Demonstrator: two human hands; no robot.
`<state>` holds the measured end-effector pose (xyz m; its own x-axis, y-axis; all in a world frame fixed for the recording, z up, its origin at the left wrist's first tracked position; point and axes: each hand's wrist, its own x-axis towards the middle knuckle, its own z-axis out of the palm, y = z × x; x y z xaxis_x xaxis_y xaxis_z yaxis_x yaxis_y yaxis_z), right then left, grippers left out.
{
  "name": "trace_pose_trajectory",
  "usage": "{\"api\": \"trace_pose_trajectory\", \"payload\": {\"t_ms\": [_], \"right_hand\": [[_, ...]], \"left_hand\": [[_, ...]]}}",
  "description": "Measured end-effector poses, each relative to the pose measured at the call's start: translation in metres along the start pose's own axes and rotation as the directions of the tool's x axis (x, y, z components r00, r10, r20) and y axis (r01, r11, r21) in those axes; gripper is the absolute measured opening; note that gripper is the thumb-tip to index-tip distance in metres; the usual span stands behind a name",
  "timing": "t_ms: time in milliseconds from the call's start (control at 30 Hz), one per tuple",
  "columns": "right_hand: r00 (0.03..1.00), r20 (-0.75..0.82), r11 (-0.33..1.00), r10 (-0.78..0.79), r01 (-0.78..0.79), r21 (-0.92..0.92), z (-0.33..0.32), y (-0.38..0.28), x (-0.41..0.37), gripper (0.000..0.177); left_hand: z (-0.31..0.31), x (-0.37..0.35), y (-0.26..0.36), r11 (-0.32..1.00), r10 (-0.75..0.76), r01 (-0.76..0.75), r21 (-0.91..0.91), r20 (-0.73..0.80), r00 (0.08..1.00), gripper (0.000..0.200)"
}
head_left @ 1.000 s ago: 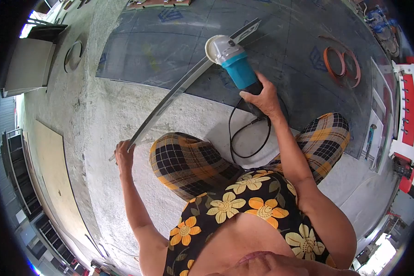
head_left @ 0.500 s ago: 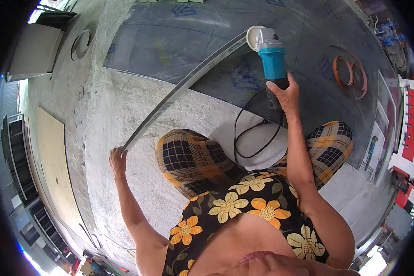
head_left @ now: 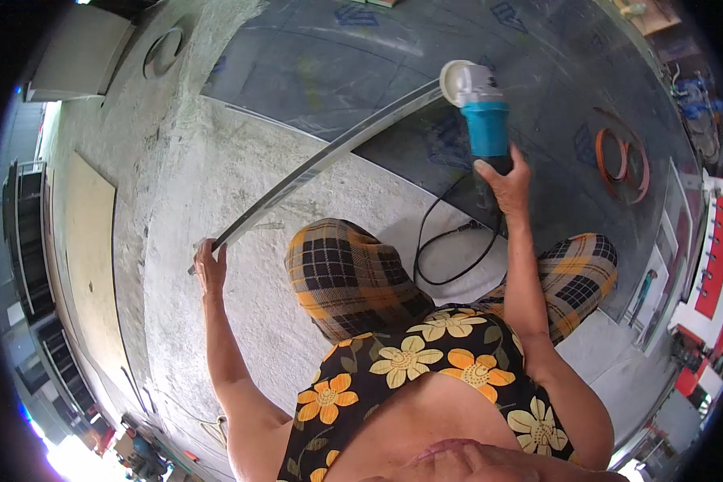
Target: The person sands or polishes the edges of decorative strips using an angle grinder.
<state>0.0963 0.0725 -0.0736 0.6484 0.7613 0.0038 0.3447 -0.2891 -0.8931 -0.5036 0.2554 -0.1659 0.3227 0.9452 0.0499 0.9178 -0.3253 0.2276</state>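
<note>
My right hand [head_left: 506,181] is wrapped around the dark rear handle of a teal angle grinder [head_left: 486,128]. A pale round disc [head_left: 456,83] at the grinder's head overlaps the far end of a long, narrow metal strip [head_left: 329,154]. That strip slants down to the left, and my left hand [head_left: 210,267] grips it near its other end, with a short piece poking out past the fingers. From the grinder's rear a black cord [head_left: 419,255] loops over the floor between my knees.
Dark sheeting [head_left: 297,64] with blue markings covers the floor ahead. Orange coiled bands [head_left: 613,155] lie on it at right. A plywood board [head_left: 92,265] lies at left, near a grey box [head_left: 84,50] and a curved strip [head_left: 162,52]. Red-and-white equipment [head_left: 711,249] stands far right.
The view has shifted, so the surroundings sit lower and further right. My left hand has moved up along the strip, whose end now sticks out beyond the fingers. The grinder stays at the far end.
</note>
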Motion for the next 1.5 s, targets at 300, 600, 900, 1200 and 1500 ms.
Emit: {"api": "trace_pose_trajectory", "payload": {"t_ms": [300, 600, 900, 1200, 1500], "right_hand": [[0.984, -0.175, 0.999, -0.029, 0.033, 0.018, -0.018, 0.005, 0.004, 0.056], [0.992, -0.125, 0.994, -0.011, 0.024, 0.103, -0.014, -0.022, -0.005, 0.056], [0.994, -0.111, 0.984, -0.006, 0.026, 0.179, -0.025, -0.057, -0.023, 0.051], [0.989, -0.140, 0.981, 0.035, -0.007, 0.195, -0.032, -0.059, -0.073, 0.062], [0.978, -0.150, 0.970, 0.148, -0.113, 0.217, -0.020, -0.047, -0.106, 0.067]], "left_hand": [[0.036, -0.029, 0.054, 0.995, -0.070, 0.062, -0.078, -0.096, 0.993, 0.035], [0.050, 0.003, 0.098, 0.981, -0.160, 0.166, -0.097, 0.060, 0.985, 0.048], [0.057, 0.176, 0.153, 0.978, 0.204, -0.197, -0.073, 0.114, 0.972, 0.057], [0.098, 0.298, 0.169, 0.960, 0.274, -0.277, 0.032, 0.062, 0.960, 0.070], [0.098, 0.303, 0.191, 0.918, 0.397, -0.394, 0.054, -0.115, 0.910, 0.077]]}}
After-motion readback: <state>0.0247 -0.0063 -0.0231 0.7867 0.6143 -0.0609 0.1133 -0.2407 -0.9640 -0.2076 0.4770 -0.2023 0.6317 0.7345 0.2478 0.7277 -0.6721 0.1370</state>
